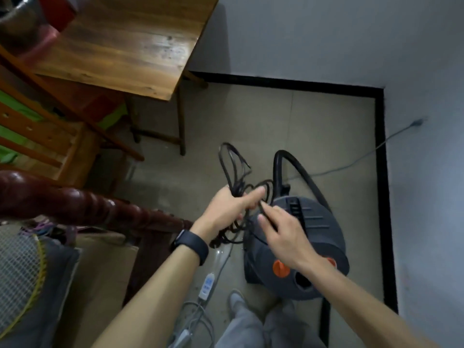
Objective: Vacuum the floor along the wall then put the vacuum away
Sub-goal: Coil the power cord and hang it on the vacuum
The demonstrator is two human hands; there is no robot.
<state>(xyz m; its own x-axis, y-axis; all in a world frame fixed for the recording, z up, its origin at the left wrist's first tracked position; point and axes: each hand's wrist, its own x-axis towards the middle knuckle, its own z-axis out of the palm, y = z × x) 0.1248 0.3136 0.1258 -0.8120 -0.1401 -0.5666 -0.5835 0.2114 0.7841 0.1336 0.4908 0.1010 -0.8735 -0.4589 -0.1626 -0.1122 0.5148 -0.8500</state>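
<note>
From the head camera, your left hand is closed around a bundle of black cord, loops sticking out above and below the fist. Your right hand is loosely open, fingertips pinching one strand just beside the left thumb, so both hands meet at the cord. The vacuum sits on the floor directly under your right hand, its long axis running away from you toward the corner, hose arching off the far end. The right hand is nearer to it. The floor is pale tile with black skirting, walls close on two sides, a wooden table at left.
</note>
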